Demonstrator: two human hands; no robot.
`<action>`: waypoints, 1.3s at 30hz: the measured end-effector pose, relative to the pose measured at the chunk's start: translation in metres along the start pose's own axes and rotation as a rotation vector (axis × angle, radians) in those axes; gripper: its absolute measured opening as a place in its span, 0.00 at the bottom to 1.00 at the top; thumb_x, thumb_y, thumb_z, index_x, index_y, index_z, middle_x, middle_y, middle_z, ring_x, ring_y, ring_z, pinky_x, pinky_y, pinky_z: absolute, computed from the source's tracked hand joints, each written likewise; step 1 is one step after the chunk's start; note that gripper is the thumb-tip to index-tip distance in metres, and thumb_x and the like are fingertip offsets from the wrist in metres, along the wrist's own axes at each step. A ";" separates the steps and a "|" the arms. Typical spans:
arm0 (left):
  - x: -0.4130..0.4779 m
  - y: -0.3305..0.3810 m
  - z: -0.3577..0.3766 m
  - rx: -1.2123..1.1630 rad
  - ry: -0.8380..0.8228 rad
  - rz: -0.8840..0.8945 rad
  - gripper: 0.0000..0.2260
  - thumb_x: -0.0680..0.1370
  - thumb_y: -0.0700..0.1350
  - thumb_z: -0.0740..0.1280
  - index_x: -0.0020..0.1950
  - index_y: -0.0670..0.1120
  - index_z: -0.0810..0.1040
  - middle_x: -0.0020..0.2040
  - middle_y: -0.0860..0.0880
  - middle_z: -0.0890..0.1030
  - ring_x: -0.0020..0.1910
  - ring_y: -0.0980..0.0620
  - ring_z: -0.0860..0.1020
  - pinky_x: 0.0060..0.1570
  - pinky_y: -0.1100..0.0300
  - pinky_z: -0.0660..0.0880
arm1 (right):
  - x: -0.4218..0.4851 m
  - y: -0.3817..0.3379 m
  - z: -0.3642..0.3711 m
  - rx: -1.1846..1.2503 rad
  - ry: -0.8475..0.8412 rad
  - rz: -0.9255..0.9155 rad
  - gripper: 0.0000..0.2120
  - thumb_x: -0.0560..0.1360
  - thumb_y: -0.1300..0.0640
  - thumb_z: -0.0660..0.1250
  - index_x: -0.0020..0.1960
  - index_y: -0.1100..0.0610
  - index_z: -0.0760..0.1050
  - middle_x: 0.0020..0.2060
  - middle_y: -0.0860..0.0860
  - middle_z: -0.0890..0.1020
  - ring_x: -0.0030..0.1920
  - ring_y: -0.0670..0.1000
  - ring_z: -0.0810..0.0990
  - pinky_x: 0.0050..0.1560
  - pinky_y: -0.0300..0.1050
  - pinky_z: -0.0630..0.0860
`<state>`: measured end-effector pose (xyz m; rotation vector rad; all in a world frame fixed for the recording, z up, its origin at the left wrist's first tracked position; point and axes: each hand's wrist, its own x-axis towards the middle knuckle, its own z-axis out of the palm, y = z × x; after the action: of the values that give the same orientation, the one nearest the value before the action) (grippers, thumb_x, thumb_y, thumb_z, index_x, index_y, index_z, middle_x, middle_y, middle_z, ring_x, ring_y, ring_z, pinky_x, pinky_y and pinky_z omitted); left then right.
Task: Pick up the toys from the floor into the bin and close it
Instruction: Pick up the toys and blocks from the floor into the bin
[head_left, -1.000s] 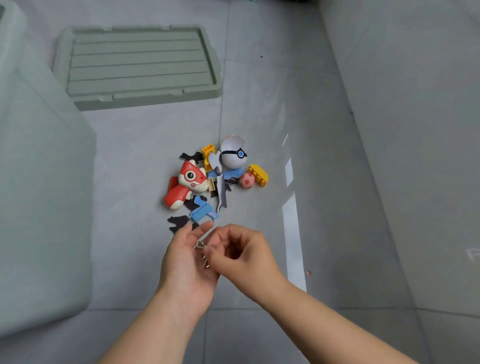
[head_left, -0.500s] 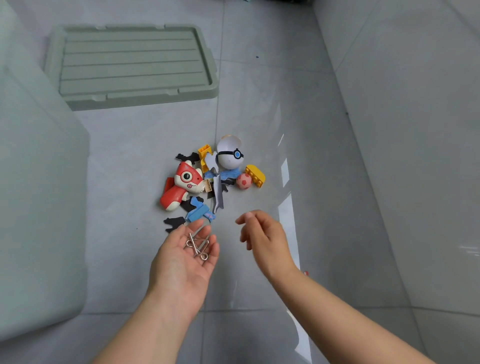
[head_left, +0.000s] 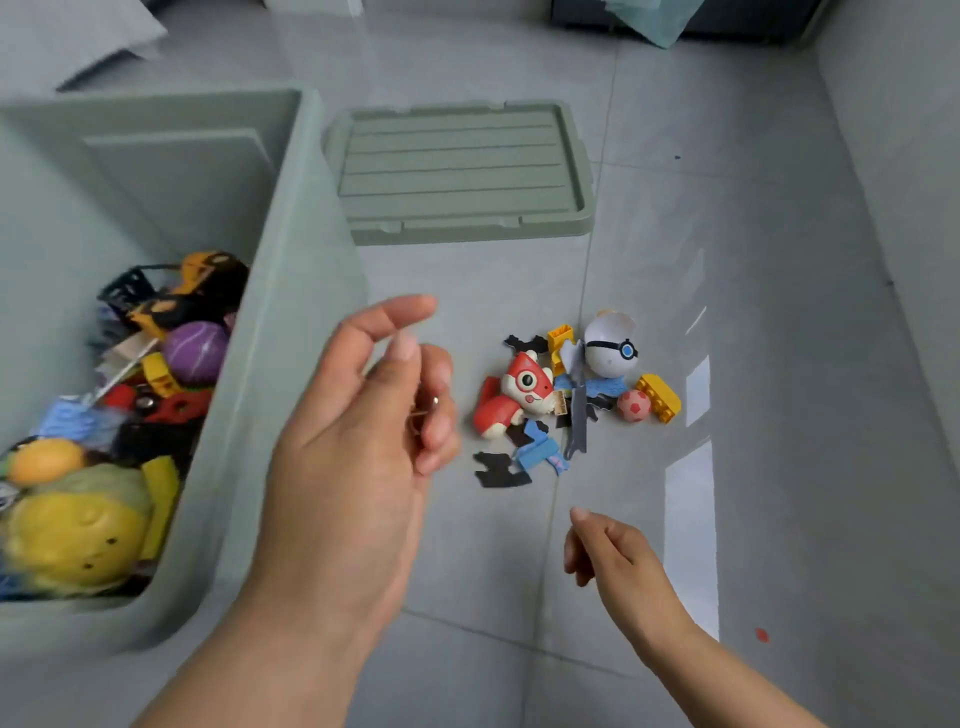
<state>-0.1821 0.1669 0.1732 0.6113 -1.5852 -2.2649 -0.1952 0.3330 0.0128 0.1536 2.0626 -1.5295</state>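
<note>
My left hand is raised beside the green bin, its fingers curled round small metal rings. The bin at the left holds several toys, among them a yellow plush and a purple ball. A pile of toys lies on the floor to the right: a red fox figure, a white egg-shaped toy, a yellow brick, a pink ball and flat black and blue pieces. My right hand hovers low near the pile, fingers loosely curled, holding nothing.
The bin's green lid lies flat on the grey tiled floor behind the pile. A grey wall runs along the right. A small red speck sits on the floor at the lower right.
The view swung left, bringing the open bin into sight. My left hand closed its fingers over the metal rings and rose toward the bin. My right hand drew back from the left.
</note>
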 end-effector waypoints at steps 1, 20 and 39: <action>0.006 0.021 -0.020 0.020 0.049 0.109 0.08 0.78 0.41 0.56 0.46 0.50 0.74 0.29 0.55 0.72 0.24 0.59 0.65 0.23 0.70 0.62 | -0.002 -0.016 0.007 -0.001 -0.053 -0.057 0.23 0.79 0.50 0.55 0.30 0.59 0.72 0.27 0.49 0.74 0.31 0.45 0.72 0.33 0.29 0.68; -0.004 0.034 -0.088 0.471 0.004 0.163 0.05 0.75 0.47 0.66 0.50 0.54 0.76 0.44 0.55 0.83 0.42 0.62 0.80 0.43 0.71 0.74 | 0.031 -0.090 0.098 -0.454 -0.019 -0.960 0.15 0.76 0.51 0.61 0.61 0.54 0.68 0.61 0.52 0.70 0.62 0.50 0.71 0.65 0.39 0.65; -0.005 -0.005 -0.064 0.848 -0.098 0.230 0.25 0.67 0.54 0.69 0.60 0.69 0.64 0.59 0.67 0.71 0.62 0.67 0.70 0.61 0.68 0.69 | 0.089 -0.106 0.025 -0.157 0.213 -0.761 0.27 0.69 0.65 0.70 0.61 0.44 0.67 0.56 0.49 0.72 0.50 0.47 0.73 0.45 0.36 0.74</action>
<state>-0.1457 0.1194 0.1507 0.4611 -2.5087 -1.4081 -0.3039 0.2528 0.0538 -0.6223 2.5663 -1.8046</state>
